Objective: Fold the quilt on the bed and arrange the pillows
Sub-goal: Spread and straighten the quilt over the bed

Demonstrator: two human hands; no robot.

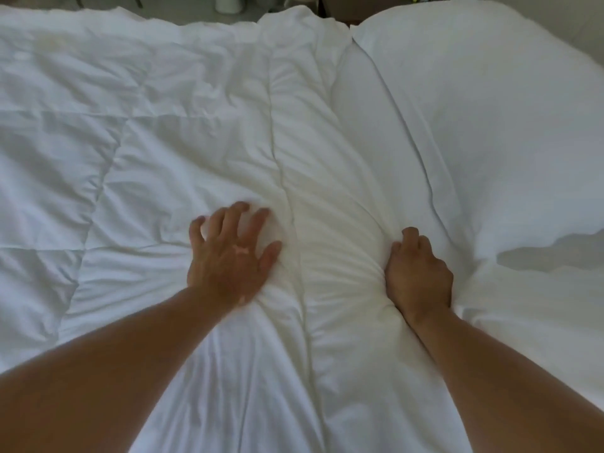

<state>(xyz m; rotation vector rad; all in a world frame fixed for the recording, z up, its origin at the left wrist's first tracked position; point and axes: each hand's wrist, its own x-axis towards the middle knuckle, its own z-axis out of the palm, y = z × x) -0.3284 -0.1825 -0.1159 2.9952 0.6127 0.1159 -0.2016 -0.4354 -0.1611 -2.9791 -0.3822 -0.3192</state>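
A white quilt (137, 165) with stitched squares covers most of the bed, and a thick fold of it runs down the middle. My left hand (228, 256) lies flat on the quilt with fingers spread, just left of the fold's seam. My right hand (416, 273) is closed on the fold's right edge, and the cloth bunches into radiating creases at the grip. A large white pillow (496, 125) lies to the right, touching the quilt beside my right hand.
Beyond the bed's far edge I see grey floor, a white cylinder (227, 3) and a brown piece of furniture (340, 8). A small patch of grey surface (539, 256) shows at the right under the pillow's edge.
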